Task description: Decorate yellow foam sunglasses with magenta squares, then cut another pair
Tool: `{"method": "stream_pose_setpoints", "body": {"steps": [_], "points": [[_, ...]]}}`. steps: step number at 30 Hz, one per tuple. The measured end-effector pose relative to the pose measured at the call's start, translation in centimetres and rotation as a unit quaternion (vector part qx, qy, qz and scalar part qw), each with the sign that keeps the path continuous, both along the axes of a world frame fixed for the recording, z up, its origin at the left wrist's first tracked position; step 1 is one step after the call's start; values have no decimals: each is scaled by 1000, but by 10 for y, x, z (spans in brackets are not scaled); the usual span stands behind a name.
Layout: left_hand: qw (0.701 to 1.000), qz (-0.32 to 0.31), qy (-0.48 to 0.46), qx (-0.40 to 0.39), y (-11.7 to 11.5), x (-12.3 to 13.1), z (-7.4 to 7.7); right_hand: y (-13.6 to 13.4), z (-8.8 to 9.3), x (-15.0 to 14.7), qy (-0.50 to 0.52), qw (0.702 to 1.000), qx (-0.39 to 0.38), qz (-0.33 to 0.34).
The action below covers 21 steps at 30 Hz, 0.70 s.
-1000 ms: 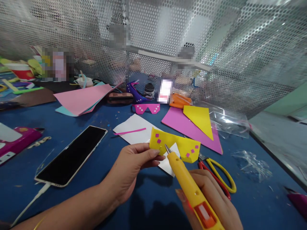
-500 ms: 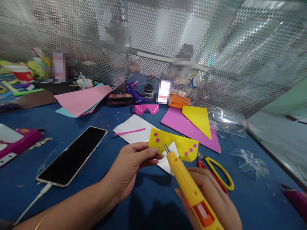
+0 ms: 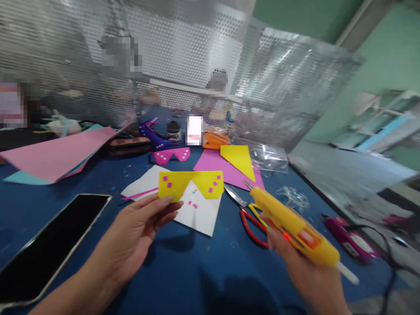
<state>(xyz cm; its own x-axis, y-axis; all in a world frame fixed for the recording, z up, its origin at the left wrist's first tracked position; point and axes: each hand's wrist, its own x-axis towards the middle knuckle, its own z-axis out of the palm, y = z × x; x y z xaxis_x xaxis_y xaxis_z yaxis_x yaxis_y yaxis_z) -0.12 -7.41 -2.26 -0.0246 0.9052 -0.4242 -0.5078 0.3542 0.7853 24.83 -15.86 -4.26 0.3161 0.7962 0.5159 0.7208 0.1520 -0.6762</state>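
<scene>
Between the thumb and fingers of my left hand (image 3: 141, 232) is a yellow foam glasses cutout (image 3: 210, 181), gripped at its lower left. Small pink squares are stuck on both its sides. My right hand (image 3: 295, 258) is wrapped round a yellow hot glue gun (image 3: 288, 223), its metal tip pointing up and left, apart from the cutout. A white sheet (image 3: 200, 221) with a few tiny colored bits lies behind and below the cutout. Scissors with red and yellow handles (image 3: 251, 227) rest on the table between the cutout and the glue gun.
A black-screened phone (image 3: 59, 245) lies at left. Pink finished glasses (image 3: 172, 155), a purple sheet (image 3: 211, 164) and a yellow sheet (image 3: 238, 159) lie behind. Pink and blue sheets (image 3: 62, 151) are back left. A magenta power strip (image 3: 351, 240) with a black cable sits right, near crumpled clear plastic (image 3: 293, 199).
The glue gun has moved away from the yellow cutout to the right. The cutout now faces me more squarely. My view has turned right, bringing the power strip fully into sight.
</scene>
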Motion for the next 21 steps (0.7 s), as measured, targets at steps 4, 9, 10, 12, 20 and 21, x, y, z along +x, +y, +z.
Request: {"method": "stream_pose_setpoints", "body": {"steps": [4,9,10,12,20,21], "points": [[999,5,-3,-42,5,-2,5,27,7,65,-120,981,-59,-140],[997,31,5,-67,5,-2,10,61,6,143,-201,941,-158,-222],[997,31,7,-67,4,-2,11,66,4,153,-213,932,-185,-228],[999,3,0,-53,3,-4,12,73,0,167,-233,915,-236,-230],[999,-23,12,-33,5,-7,7,78,-13,175,-290,870,-336,-217],[999,-16,13,-40,5,-7,6,76,-14,174,-296,866,-337,-220]]}}
